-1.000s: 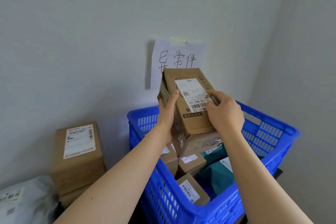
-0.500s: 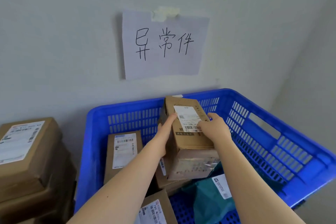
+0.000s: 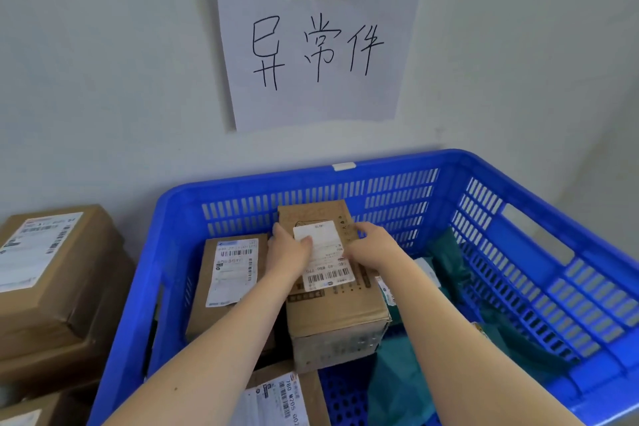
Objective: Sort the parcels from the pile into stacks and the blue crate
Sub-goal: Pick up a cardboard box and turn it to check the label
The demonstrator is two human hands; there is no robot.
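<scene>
The cardboard parcel (image 3: 337, 309) sits inside the blue crate (image 3: 242, 185), towards its far wall, resting on other items. Both hands hold it by the top. The left hand (image 3: 289, 252) is curled round the upper left edge with the thumb on the white shipping label. The right hand (image 3: 369, 245) lies over the upper right edge, its fingers bent onto the side.

It is a stiff, taped carton, and I judge it light to middling, since it is managed from the top edges alone. The matt card should grip well, while the glossy label is the slicker part. The long side faces are the safest hold, and the corners look slightly crushed.

Left of it in the crate lies a labelled box (image 3: 230, 275), a green poly bag (image 3: 411, 387) slumps at the right, and another box (image 3: 276, 398) lies nearest. Outside, to the left, is a stack of cardboard boxes (image 3: 58, 290). A handwritten paper sign (image 3: 318, 48) is taped to the pale wall (image 3: 103, 62) behind. What the crate stands on is hidden.
</scene>
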